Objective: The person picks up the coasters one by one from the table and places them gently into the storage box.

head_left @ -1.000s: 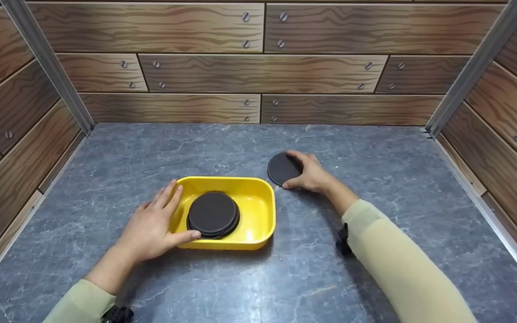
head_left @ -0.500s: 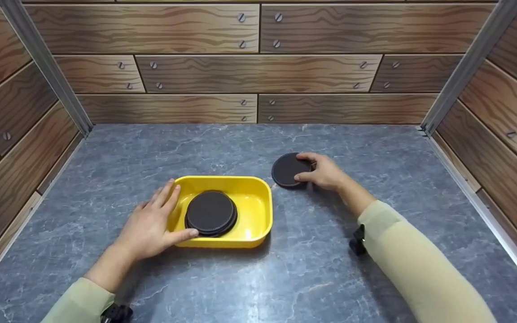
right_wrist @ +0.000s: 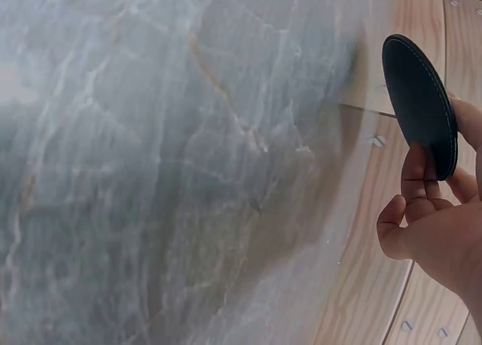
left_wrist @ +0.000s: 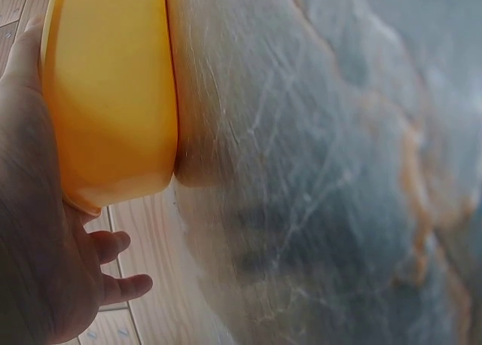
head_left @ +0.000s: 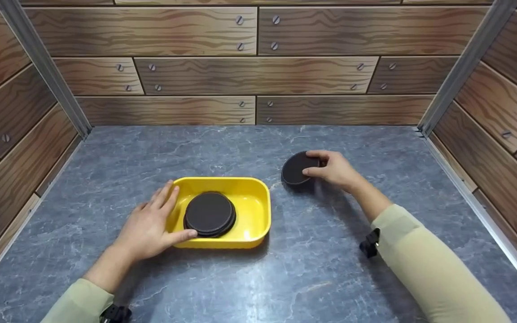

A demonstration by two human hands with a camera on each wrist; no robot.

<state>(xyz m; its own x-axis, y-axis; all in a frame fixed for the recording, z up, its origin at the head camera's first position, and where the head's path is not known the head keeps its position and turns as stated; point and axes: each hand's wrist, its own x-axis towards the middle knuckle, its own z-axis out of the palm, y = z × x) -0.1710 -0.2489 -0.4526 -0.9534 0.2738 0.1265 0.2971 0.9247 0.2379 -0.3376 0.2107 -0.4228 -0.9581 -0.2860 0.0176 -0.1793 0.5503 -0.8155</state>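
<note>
In the head view my left hand [head_left: 148,231] rests on the left end of a yellow plastic tray [head_left: 252,208], fingers extended along the end and thumb lying over the front rim. Inside the tray, toward its left side, sits a stack of round black coasters [head_left: 210,212] with stitched edges. Right of the tray, my right hand [head_left: 338,171] grips another black coaster [head_left: 295,171] by its right edge, thumb on top. The right wrist view shows this coaster [right_wrist: 419,104] tilted and raised off the table, with fingers beneath it.
The table [head_left: 249,291] has a grey marble-like surface. Wood-patterned panels [head_left: 164,110] stand along its back and both sides, with metal posts [head_left: 456,78] at the rear corners. The tray's right half shows bare yellow floor.
My right hand has moved to the right and lifted the coaster, which is now more tilted. The left hand keeps its place on the tray; the head view has shifted slightly.
</note>
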